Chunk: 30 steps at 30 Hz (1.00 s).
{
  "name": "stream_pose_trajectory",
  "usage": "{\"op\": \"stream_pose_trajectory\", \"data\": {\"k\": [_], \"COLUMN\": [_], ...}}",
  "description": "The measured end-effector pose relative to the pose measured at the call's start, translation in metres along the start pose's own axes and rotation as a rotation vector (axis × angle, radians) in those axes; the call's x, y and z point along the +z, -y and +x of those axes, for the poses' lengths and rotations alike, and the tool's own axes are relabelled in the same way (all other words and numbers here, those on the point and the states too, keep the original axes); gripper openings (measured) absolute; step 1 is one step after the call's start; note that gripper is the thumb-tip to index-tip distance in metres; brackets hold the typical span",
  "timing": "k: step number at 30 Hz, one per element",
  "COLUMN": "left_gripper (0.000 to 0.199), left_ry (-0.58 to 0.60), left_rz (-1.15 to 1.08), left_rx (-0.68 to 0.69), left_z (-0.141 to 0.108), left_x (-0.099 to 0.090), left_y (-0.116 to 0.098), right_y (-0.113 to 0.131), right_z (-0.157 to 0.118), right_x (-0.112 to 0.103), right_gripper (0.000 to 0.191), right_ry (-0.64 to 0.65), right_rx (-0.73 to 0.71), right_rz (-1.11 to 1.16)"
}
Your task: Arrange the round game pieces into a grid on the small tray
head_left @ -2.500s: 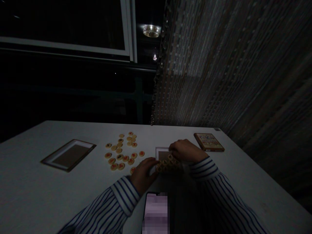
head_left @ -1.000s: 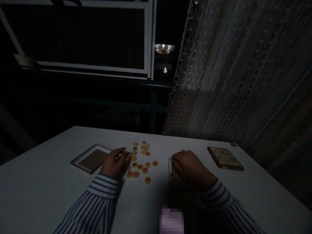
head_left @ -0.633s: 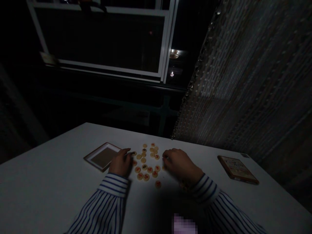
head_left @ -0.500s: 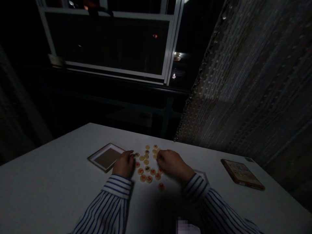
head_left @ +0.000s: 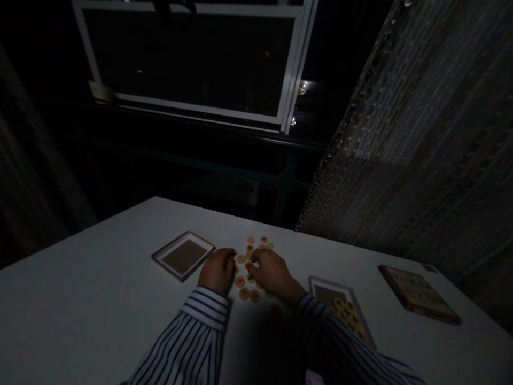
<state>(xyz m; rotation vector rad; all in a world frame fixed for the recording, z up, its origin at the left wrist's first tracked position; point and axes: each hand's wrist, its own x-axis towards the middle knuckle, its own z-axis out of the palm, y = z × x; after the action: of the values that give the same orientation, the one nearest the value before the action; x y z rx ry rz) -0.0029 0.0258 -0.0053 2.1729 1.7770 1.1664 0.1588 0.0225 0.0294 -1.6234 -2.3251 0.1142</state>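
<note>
Round wooden Chinese chess pieces (head_left: 244,293), some with red or black characters and some plain side up, lie loose on the white table (head_left: 100,299). My left hand (head_left: 218,270) rests at the left edge of the group, its curled fingertips closed at a piece with a dark mark (head_left: 234,252). Over the middle pieces is my right hand (head_left: 274,274). Its thumb and index finger are apart, with pale pieces (head_left: 248,256) between and beneath them. The right hand hides some pieces.
An open shallow box tray (head_left: 159,256) lies left of the pieces. Under my right forearm, another tray (head_left: 318,279) holds several black-marked pieces (head_left: 348,307). Farther right lies a flat picture-covered box (head_left: 420,293). A bead curtain (head_left: 385,176) hangs by the table's right back edge.
My right hand has moved left and nearer my left hand, uncovering the right tray. My left fingertips have come to the dark-marked piece. The view has shifted slightly.
</note>
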Motion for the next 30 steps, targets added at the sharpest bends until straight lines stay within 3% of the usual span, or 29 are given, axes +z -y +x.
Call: {"op": "stream_pose_trajectory", "data": {"k": [23, 27, 30], "left_gripper": [0.033, 0.032, 0.03], "left_ry": [0.056, 0.051, 0.039], "left_rz": [-0.011, -0.029, -0.062], "left_rx": [-0.007, 0.022, 0.079], "left_z": [-0.002, -0.003, -0.004], "left_x": [0.006, 0.008, 0.01], "left_y": [-0.004, -0.004, -0.004], "right_y": [-0.002, -0.003, -0.008], "right_z": [0.004, 0.008, 0.014], "right_x": [0.009, 0.003, 0.003], "right_gripper": [0.025, 0.023, 0.021], "right_ry": [0.03, 0.003, -0.014], "right_rx": [0.014, 0.056, 0.081], "right_rz": [0.024, 0.16, 0.406]}}
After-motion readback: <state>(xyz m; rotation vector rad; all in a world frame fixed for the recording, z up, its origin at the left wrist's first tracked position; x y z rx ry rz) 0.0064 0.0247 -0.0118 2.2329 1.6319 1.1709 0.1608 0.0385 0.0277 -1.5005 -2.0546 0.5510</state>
